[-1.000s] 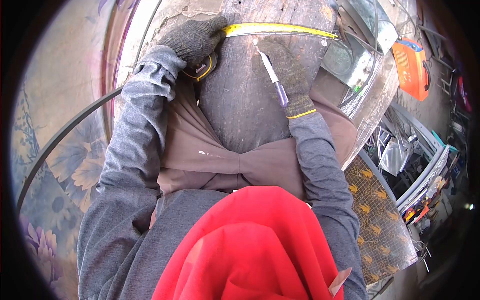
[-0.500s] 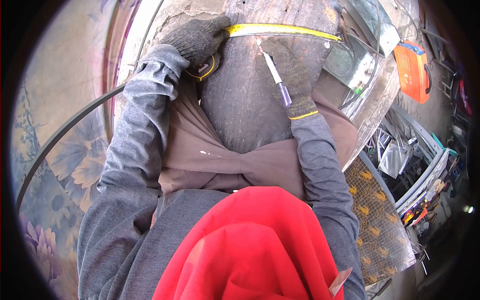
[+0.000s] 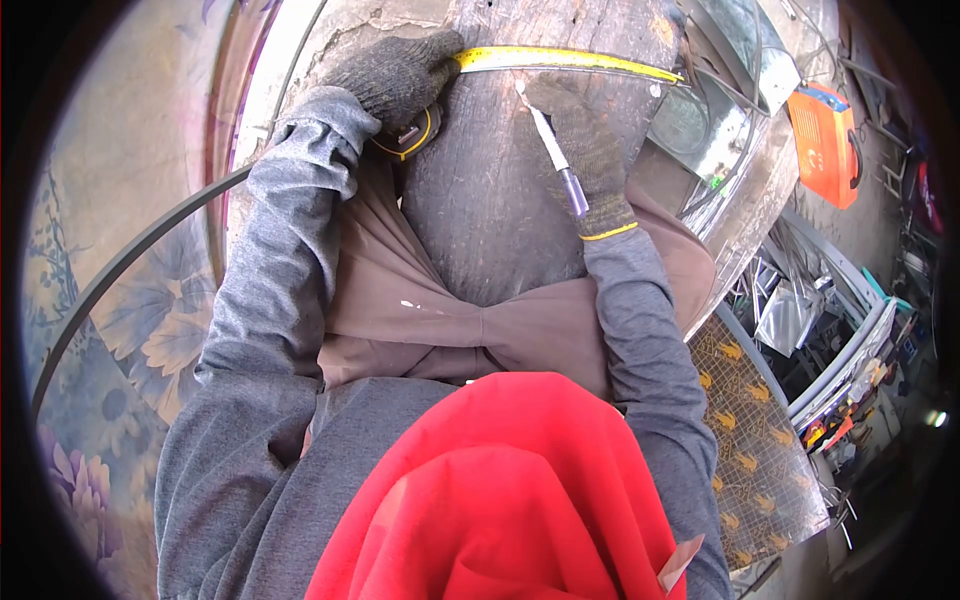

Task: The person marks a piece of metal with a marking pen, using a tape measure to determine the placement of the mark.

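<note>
My left hand (image 3: pixel 400 78), in a dark knit glove, is closed on the tape measure (image 3: pixel 415 133) at the upper left of the wooden board (image 3: pixel 470 210). Its yellow blade (image 3: pixel 560 60) stretches rightward across the board to a thin metal piece near the right edge. My right hand (image 3: pixel 588 155), gloved too, is closed around a white and purple marker (image 3: pixel 556 150). The marker's pale tip points up and left, a little below the blade. Parts of the right fingers are hidden under the hand.
Sheet metal pieces (image 3: pixel 690 120) and a cable lie right of the board. Farther right are an orange case (image 3: pixel 825 145) and a rack of metal scraps (image 3: pixel 800 310). A patterned sheet (image 3: pixel 750 450) is at lower right. A dark hose (image 3: pixel 130 255) curves at left.
My right hand and the marker have shifted very slightly to the right. My left hand and the tape measure have stayed in place.
</note>
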`<state>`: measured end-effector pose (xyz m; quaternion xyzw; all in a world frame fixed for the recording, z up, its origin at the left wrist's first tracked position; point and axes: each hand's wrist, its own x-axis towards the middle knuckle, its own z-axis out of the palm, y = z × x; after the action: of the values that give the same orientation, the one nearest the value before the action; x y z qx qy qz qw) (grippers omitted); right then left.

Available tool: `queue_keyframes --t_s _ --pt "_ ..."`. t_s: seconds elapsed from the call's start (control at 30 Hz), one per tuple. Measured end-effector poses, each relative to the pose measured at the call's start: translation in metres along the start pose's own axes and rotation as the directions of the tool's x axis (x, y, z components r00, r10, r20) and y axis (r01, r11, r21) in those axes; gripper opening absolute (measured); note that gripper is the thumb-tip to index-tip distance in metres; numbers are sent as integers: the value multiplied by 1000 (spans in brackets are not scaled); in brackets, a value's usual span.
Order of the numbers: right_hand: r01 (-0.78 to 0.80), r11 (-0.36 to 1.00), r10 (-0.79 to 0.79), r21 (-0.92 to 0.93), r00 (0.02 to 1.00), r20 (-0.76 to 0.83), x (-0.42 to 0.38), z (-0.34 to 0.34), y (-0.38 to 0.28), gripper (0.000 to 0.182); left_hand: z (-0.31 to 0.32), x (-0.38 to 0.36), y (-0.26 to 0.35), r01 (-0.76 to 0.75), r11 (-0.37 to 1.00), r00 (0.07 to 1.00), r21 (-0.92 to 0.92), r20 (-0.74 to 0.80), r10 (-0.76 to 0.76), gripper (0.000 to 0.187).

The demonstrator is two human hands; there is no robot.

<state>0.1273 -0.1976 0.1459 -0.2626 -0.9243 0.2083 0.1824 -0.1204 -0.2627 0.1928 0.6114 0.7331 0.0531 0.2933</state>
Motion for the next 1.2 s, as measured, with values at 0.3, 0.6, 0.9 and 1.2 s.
queue_keyframes --t_s 0.3,0.6,0.9,1.2 --pt "-66 968 74 -243 997 23 -8 21 -2 38 -2 1 0 -12 1000 1000 11 10 12 30" --pt "-50 999 50 0 999 7 0 17 -1 38 -4 1 3 8 1000 999 -11 51 -8 31" --pt "-19 983 22 -185 1000 16 1 9 -8 38 -4 0 4 20 1000 999 -20 45 -20 31" --pt "-108 992 110 58 993 -37 5 11 -8 30 0 0 1 -28 1000 999 -6 -21 27 30"
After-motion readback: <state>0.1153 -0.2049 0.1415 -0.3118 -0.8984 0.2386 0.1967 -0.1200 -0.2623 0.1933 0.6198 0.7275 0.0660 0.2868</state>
